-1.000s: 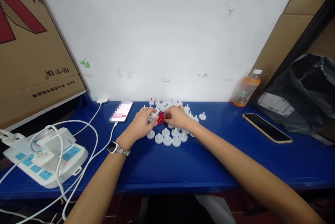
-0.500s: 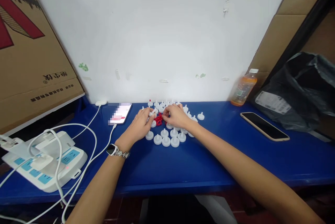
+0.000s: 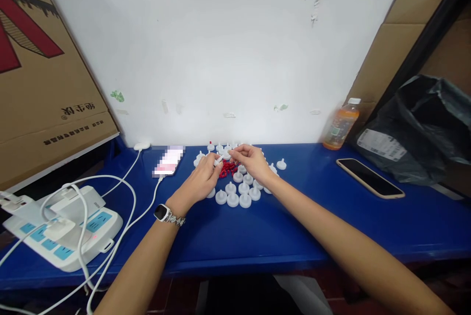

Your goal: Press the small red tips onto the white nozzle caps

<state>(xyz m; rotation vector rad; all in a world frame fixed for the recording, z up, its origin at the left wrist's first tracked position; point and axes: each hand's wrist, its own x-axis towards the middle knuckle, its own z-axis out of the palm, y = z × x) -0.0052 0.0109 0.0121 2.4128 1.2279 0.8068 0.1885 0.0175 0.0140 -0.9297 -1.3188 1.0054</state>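
Several small white round pieces with a stem (image 3: 233, 199) lie in a cluster on the blue table (image 3: 257, 231), around a little heap of tiny red pieces (image 3: 227, 168). My left hand (image 3: 200, 181) is raised just above the cluster, its fingers closed on one white piece (image 3: 218, 160). My right hand (image 3: 250, 161) hovers opposite it, thumb and forefinger pinched on something too small to make out. The fingertips of both hands nearly meet above the red heap. A watch (image 3: 164, 213) is on my left wrist.
A phone on a cable (image 3: 168, 161) lies left of the cluster, a second phone (image 3: 370, 178) to the right. An orange drink bottle (image 3: 340, 125) and a black bag (image 3: 423, 128) stand at the right. A white power strip with plugs (image 3: 62, 229) sits at the left, under a cardboard box (image 3: 44, 69).
Both hands have lifted from the red heap and drawn together. The left hand now holds a white piece up, and the right hand's pinched fingers have come over to it.
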